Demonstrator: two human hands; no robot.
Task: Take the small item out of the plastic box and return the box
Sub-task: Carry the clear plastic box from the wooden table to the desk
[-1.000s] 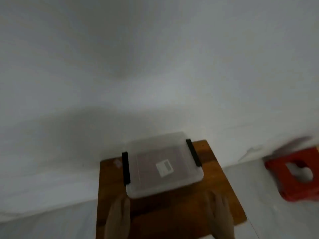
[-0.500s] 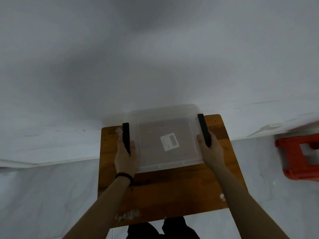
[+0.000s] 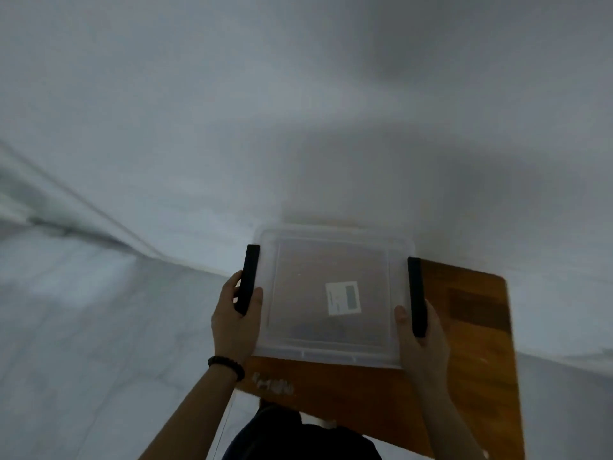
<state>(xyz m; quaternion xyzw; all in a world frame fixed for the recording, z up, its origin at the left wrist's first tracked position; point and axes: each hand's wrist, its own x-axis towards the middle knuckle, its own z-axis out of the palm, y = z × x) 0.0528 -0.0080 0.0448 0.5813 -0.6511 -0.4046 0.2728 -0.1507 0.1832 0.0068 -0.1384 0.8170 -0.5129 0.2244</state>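
Note:
A clear plastic box with a frosted lid, a white label and two black side latches is in both my hands. My left hand grips its left side around the black latch. My right hand holds the right side at the other latch. The box hangs partly past the left edge of the wooden table. A dark shape shows dimly through the lid near the front; I cannot make out what it is.
The small wooden table stands against a white wall. Pale floor lies to the left. White smears mark the table's front edge. My dark-clothed legs are below.
Both hands reached the box and took hold of its sides. The box has since shifted left off the table's middle, and the view has swung left; the red stool is out of sight.

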